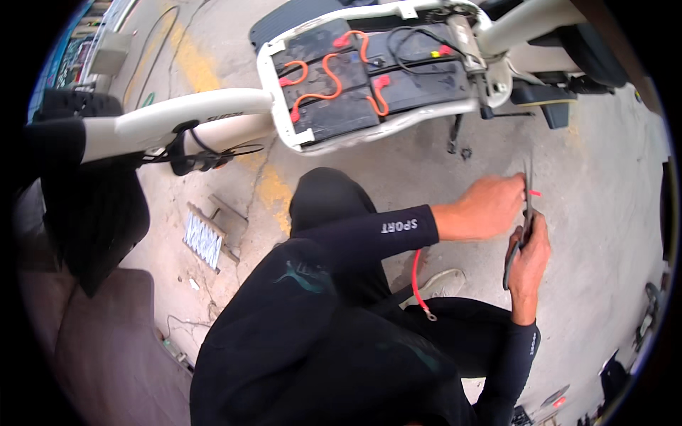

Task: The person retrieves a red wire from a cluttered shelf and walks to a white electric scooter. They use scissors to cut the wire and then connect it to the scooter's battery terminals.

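My left hand point(482, 209) is closed around a red cable point(416, 273). One end of that cable hangs below the hand and carries a metal ring terminal point(431, 317). A short red tip point(535, 193) sticks out beyond the fingers, beside the blades. My right hand point(531, 257) grips a pair of dark-handled scissors point(528, 202), their blades pointing away from me next to the left fingertips. Whether the blades touch the cable is hard to make out. Ahead, a white electric scooter frame point(284, 135) surrounds several black batteries point(337, 85) joined by orange-red wires point(328, 78).
A small stool point(204, 240) with a striped top stands at the left. Behind it are a brown padded surface point(106, 341) and the scooter's front end point(192, 117). The kickstand point(455, 135) reaches the concrete floor point(597, 213). Assorted items point(650, 312) lie at the right rim.
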